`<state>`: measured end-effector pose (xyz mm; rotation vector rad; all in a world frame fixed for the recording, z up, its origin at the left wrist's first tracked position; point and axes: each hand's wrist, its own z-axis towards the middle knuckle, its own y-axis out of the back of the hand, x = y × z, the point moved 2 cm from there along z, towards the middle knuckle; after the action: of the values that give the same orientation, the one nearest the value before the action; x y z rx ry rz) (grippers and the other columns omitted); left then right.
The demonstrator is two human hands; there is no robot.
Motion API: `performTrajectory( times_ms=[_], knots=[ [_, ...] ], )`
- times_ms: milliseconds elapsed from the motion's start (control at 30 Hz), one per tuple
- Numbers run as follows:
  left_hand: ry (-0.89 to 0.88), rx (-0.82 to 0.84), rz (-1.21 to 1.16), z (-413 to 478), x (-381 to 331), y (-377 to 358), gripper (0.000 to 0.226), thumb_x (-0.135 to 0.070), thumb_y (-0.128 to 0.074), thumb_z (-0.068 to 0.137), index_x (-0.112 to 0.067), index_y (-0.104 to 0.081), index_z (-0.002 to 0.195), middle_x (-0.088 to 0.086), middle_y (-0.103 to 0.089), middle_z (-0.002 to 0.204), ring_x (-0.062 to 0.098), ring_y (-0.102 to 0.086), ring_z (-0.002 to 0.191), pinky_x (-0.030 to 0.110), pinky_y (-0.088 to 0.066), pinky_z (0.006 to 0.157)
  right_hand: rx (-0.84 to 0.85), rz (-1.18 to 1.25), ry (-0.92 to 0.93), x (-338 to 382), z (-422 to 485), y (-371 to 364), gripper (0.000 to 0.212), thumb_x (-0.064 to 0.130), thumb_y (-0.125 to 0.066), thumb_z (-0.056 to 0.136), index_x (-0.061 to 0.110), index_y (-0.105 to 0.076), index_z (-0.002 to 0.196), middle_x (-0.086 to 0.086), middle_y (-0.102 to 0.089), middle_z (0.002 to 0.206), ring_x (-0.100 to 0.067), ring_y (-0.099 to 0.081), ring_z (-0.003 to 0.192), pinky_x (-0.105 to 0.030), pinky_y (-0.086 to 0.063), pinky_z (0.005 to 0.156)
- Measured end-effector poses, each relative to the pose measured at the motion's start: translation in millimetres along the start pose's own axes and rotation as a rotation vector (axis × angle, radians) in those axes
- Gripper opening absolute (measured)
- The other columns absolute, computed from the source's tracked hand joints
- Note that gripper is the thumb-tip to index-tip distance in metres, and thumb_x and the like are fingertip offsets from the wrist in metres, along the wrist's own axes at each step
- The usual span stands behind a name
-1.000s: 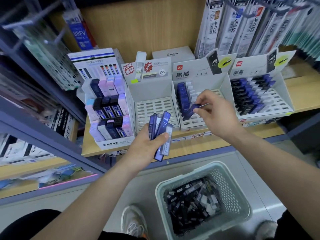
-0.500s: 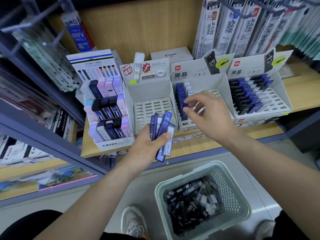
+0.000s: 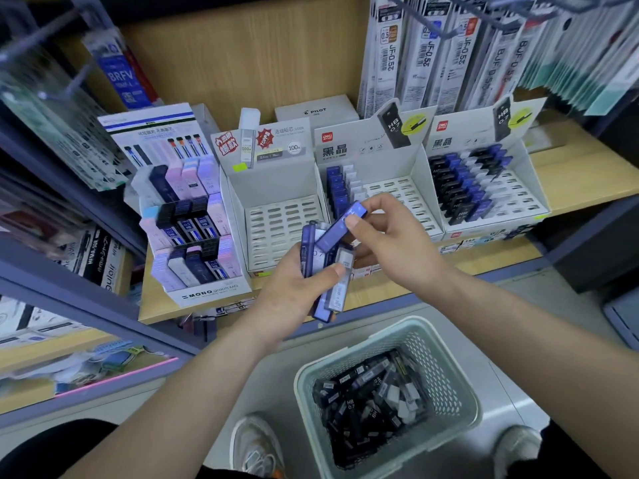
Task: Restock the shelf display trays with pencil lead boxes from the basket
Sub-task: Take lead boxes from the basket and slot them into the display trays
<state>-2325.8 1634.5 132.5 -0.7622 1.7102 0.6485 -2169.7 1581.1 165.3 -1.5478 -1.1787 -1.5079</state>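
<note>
Right hand fingers pinch a slim blue plastic lead box just above the fanned stack the left hand grips (thumb-clamped only); a tug could spill them

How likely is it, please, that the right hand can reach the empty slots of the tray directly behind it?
Probably yes: the right hand, pinching a blue lead box, hovers just in front of the tray, and nothing stands between them.

Wooden shelf with display trays
</note>
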Motion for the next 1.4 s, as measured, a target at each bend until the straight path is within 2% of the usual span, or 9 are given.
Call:
performTrajectory(
  times_ms=[67,233,400,633,767,933,1067,1233,1400],
  knots=[
    [-0.001,0.014,0.003,1,1,-2,0.022,-0.019,-0.069,0.094,-0.029,-0.064,0.114,-0.01,-0.074,0.094,0.014,-0.068,0.088,0.043,-0.057,0.075,-0.019,0.027,-0.03,1,-1,5,0.014,0.025,-0.056,0.101,0.014,-0.048,0.105,-0.009,-0.073,0.089,-0.024,-0.072,0.066,-0.042,-0.061,0.07],
    [0.031,-0.005,-0.023,2,5,-2,0.018,-0.017,-0.065,0.096,-0.027,-0.066,0.111,-0.008,-0.073,0.087,0.015,-0.065,0.078,0.035,-0.051,0.064,-0.037,0.037,-0.049,4,-3,10,0.011,0.025,-0.052,0.103,0.016,-0.046,0.107,-0.005,-0.073,0.09,-0.021,-0.073,0.072,-0.035,-0.059,0.067],
    [0.048,-0.059,-0.022,3,8,5,0.016,-0.017,-0.065,0.096,-0.026,-0.064,0.109,-0.01,-0.072,0.083,0.017,-0.065,0.075,0.037,-0.052,0.06,-0.151,0.178,0.004,11,4,24,0.01,0.012,-0.058,0.1,0.007,-0.051,0.106,-0.012,-0.066,0.095,-0.021,-0.073,0.075,-0.04,-0.062,0.069],
    [0.059,-0.097,-0.033,1,10,19,0.015,-0.018,-0.065,0.096,-0.025,-0.064,0.108,-0.008,-0.073,0.085,0.017,-0.067,0.082,0.036,-0.053,0.062,-0.147,-0.385,0.167,-1,16,37,0.018,0.014,-0.064,0.095,0.027,-0.054,0.101,0.001,-0.073,0.079,-0.016,-0.071,0.079,-0.046,-0.056,0.08],
    [0.068,-0.095,-0.036,-1,10,21,0.016,-0.018,-0.065,0.096,-0.023,-0.064,0.111,-0.005,-0.073,0.088,0.019,-0.067,0.083,0.035,-0.053,0.062,-0.069,-0.423,0.148,-13,19,27,0.02,0.013,-0.061,0.096,0.032,-0.054,0.096,0.004,-0.07,0.086,-0.015,-0.071,0.079,-0.042,-0.057,0.076],
    [0.064,-0.101,-0.035,-1,9,24,0.017,-0.019,-0.066,0.096,-0.026,-0.064,0.111,-0.002,-0.074,0.095,0.021,-0.069,0.09,0.041,-0.057,0.067,-0.09,-0.444,0.169,-14,21,23,0.015,0.014,-0.061,0.095,0.028,-0.055,0.099,0.007,-0.069,0.084,-0.01,-0.067,0.072,-0.024,-0.047,0.061],
    [0.042,-0.089,-0.02,4,4,15,0.015,-0.017,-0.065,0.096,-0.029,-0.063,0.105,-0.01,-0.074,0.086,0.016,-0.068,0.083,0.041,-0.056,0.069,-0.129,-0.429,0.231,2,12,33,0.015,0.019,-0.063,0.095,0.03,-0.059,0.103,0.008,-0.067,0.083,-0.007,-0.066,0.077,-0.027,-0.054,0.073],
    [-0.002,-0.019,0.002,23,-17,-27,0.022,-0.019,-0.066,0.095,-0.026,-0.063,0.115,-0.007,-0.075,0.102,0.016,-0.071,0.095,0.041,-0.058,0.086,-0.248,-0.377,0.247,16,2,86,0.022,0.02,-0.065,0.094,0.041,-0.061,0.1,0.008,-0.066,0.09,-0.017,-0.068,0.079,-0.048,-0.057,0.077],
    [-0.022,0.077,0.004,44,-38,-85,0.018,-0.02,-0.066,0.096,-0.024,-0.063,0.114,-0.004,-0.074,0.102,0.014,-0.071,0.092,0.031,-0.06,0.075,-0.451,-0.385,0.24,21,1,166,0.021,0.019,-0.064,0.094,0.038,-0.062,0.1,0.007,-0.063,0.092,-0.029,-0.067,0.077,-0.055,-0.057,0.069]
  ],
)
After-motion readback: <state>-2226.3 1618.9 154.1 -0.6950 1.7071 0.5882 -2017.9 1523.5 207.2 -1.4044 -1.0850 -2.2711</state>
